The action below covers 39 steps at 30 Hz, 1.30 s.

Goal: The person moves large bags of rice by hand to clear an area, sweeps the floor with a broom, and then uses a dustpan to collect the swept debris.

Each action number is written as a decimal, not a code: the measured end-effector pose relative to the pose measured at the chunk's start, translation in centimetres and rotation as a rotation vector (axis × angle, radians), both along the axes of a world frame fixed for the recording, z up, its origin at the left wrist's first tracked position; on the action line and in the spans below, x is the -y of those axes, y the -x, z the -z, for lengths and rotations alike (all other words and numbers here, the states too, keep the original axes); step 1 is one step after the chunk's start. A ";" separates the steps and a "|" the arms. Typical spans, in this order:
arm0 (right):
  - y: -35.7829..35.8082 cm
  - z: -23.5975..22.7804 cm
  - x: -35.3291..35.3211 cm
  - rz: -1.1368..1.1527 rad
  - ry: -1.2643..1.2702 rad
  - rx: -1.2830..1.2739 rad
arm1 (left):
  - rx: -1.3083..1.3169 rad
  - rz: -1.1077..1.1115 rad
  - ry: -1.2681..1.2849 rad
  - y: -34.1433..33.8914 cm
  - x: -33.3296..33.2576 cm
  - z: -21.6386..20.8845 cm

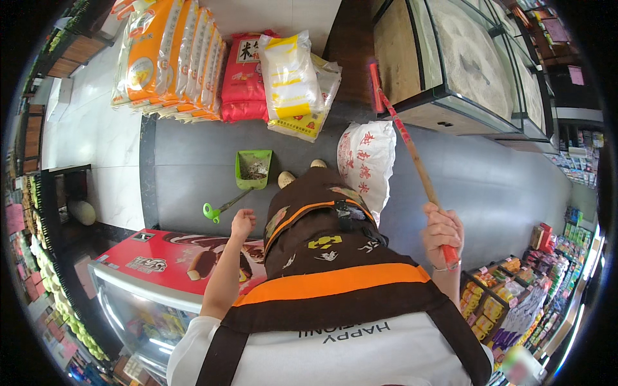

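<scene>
In my right hand [443, 233] is the long stick of a broom [417, 162], closed round it near its red end. The stick slants up and away to a narrow red head [376, 83] beside the wooden display bin; its bristles cannot be made out. My left hand [243, 224] hangs at my left side with fingers curled in and nothing visible in them. A green dustpan [253, 168] with dark debris in it lies on the floor ahead of that hand. Its handle [211, 212] points back toward me, apart from my fingers.
Stacked orange-and-white sacks [151, 58], a red sack [244, 80] and a white-and-yellow sack [293, 74] stand ahead. A white sack [367, 161] stands right of my shoes. The display bin [412, 106] is far right, a red-topped freezer [167, 257] near left, snack shelves [499, 299] near right.
</scene>
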State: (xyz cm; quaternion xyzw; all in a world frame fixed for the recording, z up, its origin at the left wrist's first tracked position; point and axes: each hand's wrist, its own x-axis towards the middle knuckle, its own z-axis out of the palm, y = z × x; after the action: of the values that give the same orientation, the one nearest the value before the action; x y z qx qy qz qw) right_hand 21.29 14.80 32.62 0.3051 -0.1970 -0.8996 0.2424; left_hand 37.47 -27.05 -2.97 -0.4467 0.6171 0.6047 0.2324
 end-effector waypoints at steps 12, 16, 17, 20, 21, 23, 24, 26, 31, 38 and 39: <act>1.3 -4.3 -7.2 0.192 -0.072 -0.097 | 0.155 0.406 0.136 4.5 -2.2 -1.0; -0.5 -7.1 -10.0 0.193 -0.160 -0.041 | 0.118 0.429 0.121 8.3 -1.2 1.2; -0.9 -7.3 -11.0 0.179 -0.184 -0.023 | 0.122 0.427 0.092 10.3 -1.9 0.6; -1.7 -6.2 -13.0 0.236 -0.215 0.044 | 0.120 0.480 0.055 15.9 -4.4 0.3; -1.7 -5.6 -13.6 0.267 -0.217 0.068 | 0.098 0.470 0.029 17.6 -5.3 0.4; -1.8 -4.0 -15.2 0.336 -0.182 0.151 | -0.035 0.570 0.079 21.9 -7.7 -0.6; -1.4 -2.9 -16.1 0.336 -0.164 0.166 | -0.075 0.565 0.067 23.7 -8.6 -0.4; -0.7 -0.7 -17.4 0.286 -0.164 0.256 | -0.116 0.587 0.042 27.0 -11.1 -1.4; 1.0 2.1 -20.3 0.158 -0.162 0.296 | -0.155 0.709 0.042 32.7 -20.1 -5.8; 3.5 -0.4 -23.1 0.100 -0.083 0.223 | -0.142 0.904 0.053 34.1 -25.6 -5.9; 4.2 -0.8 -23.2 0.067 -0.094 0.204 | -0.139 0.926 0.039 34.3 -26.4 -5.9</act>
State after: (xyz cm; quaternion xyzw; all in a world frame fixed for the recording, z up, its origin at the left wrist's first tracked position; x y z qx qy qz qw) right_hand 17.05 37.98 33.47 0.3992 -0.1884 -0.8798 0.1763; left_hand 3.19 -0.66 2.95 -0.0870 0.7770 0.4539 0.4273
